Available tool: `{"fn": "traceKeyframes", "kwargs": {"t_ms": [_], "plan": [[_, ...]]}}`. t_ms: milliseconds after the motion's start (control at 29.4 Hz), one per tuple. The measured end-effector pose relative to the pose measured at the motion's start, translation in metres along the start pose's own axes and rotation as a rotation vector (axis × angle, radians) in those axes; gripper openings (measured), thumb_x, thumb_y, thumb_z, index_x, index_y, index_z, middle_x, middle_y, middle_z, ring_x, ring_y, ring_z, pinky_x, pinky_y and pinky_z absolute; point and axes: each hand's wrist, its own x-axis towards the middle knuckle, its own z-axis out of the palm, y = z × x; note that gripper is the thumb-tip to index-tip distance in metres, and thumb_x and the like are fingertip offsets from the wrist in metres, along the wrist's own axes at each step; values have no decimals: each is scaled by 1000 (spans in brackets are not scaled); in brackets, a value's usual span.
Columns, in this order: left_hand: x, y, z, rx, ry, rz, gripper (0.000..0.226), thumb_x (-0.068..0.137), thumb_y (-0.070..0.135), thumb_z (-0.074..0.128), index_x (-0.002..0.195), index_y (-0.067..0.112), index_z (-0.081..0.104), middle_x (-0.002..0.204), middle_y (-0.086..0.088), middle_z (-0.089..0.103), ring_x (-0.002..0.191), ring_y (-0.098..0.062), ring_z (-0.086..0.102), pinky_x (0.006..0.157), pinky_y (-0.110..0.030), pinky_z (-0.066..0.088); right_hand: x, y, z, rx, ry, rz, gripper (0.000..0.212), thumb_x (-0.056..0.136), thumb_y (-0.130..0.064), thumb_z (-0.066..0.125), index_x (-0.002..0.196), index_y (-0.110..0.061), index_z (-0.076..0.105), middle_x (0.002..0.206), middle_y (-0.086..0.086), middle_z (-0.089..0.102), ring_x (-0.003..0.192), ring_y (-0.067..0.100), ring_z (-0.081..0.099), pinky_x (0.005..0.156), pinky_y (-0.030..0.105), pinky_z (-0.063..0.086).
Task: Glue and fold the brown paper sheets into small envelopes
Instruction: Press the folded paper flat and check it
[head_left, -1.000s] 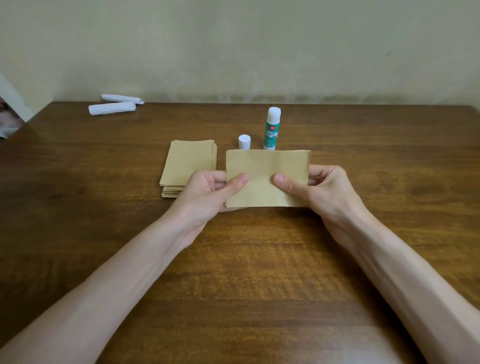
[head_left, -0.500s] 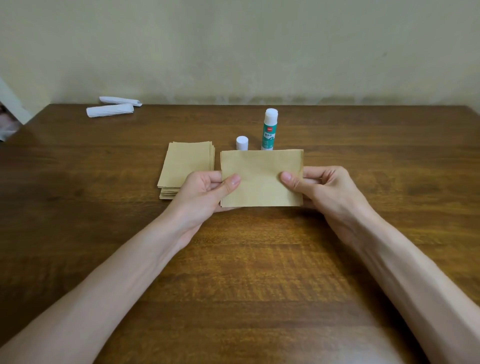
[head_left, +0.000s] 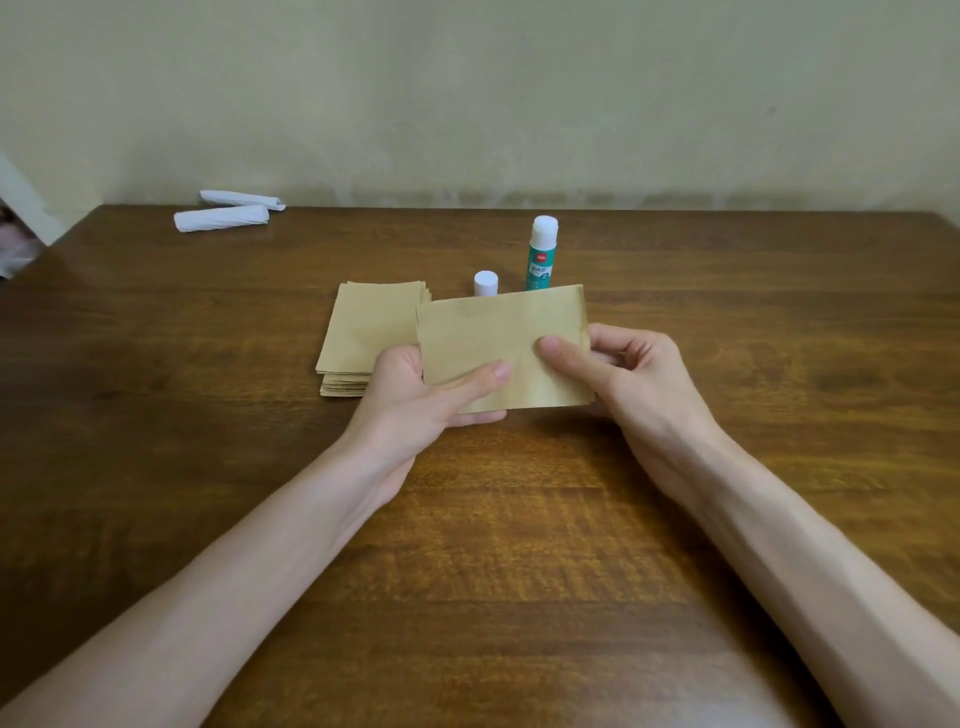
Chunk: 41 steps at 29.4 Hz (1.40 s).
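**A:** What are the hands doing?

**B:** The left hand (head_left: 410, 400) pinches the brown paper sheet (head_left: 498, 332) at its lower left corner, with the thumb laid across the front and the fingers curled behind. The right hand (head_left: 639, 384) pinches the right edge, with the thumb on the front and bent fingers behind. The sheet is held up over the middle of the table (head_left: 519, 571).

**A:** What is different from half a second ago?

**B:** Both thumbs have slid inward, so their tips are closer together on the sheet's face. The sheet sat square before. Now it is tilted, with its right top corner higher, and it has drifted left. Its left edge now overlaps the right side of the stack of sheets (head_left: 363, 332) in view, where before the two were just side by side. Its top edge now hides the foot of the cap (head_left: 485, 283) and the base of the glue stick (head_left: 540, 254).

**A:** How do the edges look, and how much room is there?

**B:** The sheet's edges are straight, and there is a faint vertical crease near its right edge. The stack's near edge is slightly fanned. The glue stick stands upright and uncapped just behind the sheet, with the cap beside it on the left. Bare wood runs wide to the right of the right hand, to the left of the stack, and all along the near side under the forearms. Two rolled white papers (head_left: 223, 218) lie well apart at the far left, near the table's back edge, which meets the wall (head_left: 467, 104).
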Motion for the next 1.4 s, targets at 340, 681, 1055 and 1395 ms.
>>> {"fn": "traceKeyframes", "kwargs": {"t_ms": [340,681,1055,1395], "plan": [[0,-2,1,51,26,-24,33,89,13,79,121,8,73,110,0,80,101,-16,77,77,-30,65,4,11,7,-64,59,3,23,84,-19,86,102,-5,81,91,5,82,70,10,73,59,20,57],[3,2,-4,53,4,-86,22,91,10,76,113,7,72,105,-2,81,100,-14,77,74,-26,64,6,9,1,-80,62,34,29,80,-25,88,103,-8,82,99,1,82,90,17,79,73,28,63],[7,4,-8,93,-62,-109,21,99,15,66,117,7,71,113,-4,79,105,-19,77,89,-32,63,7,4,-14,-44,-12,89,25,87,-22,81,103,-3,81,100,10,81,96,23,79,85,37,65],[11,4,-17,120,-35,-103,46,93,23,71,126,-8,63,125,-13,74,105,-20,77,99,-41,59,7,1,-17,-31,-30,89,18,93,-19,76,96,-3,83,99,12,81,99,22,78,85,33,65]]}}
